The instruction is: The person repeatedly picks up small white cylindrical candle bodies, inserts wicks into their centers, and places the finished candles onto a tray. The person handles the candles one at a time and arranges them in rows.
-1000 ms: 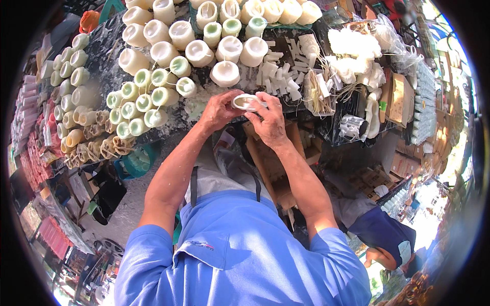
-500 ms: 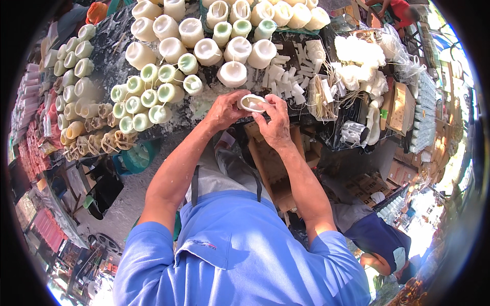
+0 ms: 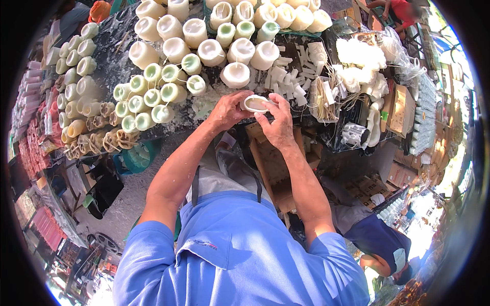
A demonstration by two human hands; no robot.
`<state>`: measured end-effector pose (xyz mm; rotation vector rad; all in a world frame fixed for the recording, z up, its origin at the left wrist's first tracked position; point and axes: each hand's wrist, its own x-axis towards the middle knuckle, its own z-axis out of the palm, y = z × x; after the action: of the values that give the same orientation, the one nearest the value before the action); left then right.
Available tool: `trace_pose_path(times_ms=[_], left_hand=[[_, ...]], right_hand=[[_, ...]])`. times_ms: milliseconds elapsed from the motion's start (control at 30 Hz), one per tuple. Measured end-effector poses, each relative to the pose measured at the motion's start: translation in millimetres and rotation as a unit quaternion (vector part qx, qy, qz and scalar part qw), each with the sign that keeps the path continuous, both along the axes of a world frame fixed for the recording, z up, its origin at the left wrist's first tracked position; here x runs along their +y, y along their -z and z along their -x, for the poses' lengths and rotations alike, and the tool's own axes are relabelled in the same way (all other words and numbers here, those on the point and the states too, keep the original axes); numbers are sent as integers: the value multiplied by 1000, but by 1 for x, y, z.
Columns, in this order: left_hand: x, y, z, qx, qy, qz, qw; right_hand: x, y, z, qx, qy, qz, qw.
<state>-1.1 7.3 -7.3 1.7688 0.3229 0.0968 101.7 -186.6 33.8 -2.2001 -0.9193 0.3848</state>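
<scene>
Between my two hands, at the near edge of the dark table, is a small white wax candle with a raised rim and a hollow top [image 3: 256, 105]. My left hand [image 3: 227, 110] grips its left side, fingers curled round it. My right hand [image 3: 277, 122] holds the opposite side, fingertips and thumb at the rim. Just beyond stands a wide white candle [image 3: 235, 75]. To the left are several pale green candles [image 3: 172, 93] with wicks, some lying tilted. Taller cream candles [image 3: 211, 52] stand farther back.
Short white wax sticks [image 3: 291, 84] and a bundle of wicks [image 3: 323, 99] lie right of my hands. White lumps [image 3: 360, 53] are piled beyond. A cardboard box [image 3: 273, 168] sits below the table edge. Another person [image 3: 377, 237] is at lower right; brown candles [image 3: 104, 138] line the left edge.
The candle in my hands has tipped a little, so its hollow top shows more openly. My right fingers have shifted slightly along its rim. The whole view has moved a little.
</scene>
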Motion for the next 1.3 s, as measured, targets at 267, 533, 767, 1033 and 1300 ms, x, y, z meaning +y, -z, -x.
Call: trace_pose_path(times_ms=[267, 533, 767, 1033, 1300], left_hand=[[-2, 1, -1, -33, -4, -13, 999], [-1, 0, -6, -45, 8, -29, 999], [0, -3, -4, -22, -1, -7, 1000], [1, -1, -6, -3, 6, 10, 1000], [1, 0, -6, 46, -2, 13, 999]], right_hand=[[3, -7, 3, -122, -96, 31, 987], [15, -10, 3, 1, 21, -16, 1000], [24, 2, -9, -39, 42, -42, 997], [13, 7, -3, -75, 41, -24, 996], [18, 2, -7, 24, 105, 9, 994]])
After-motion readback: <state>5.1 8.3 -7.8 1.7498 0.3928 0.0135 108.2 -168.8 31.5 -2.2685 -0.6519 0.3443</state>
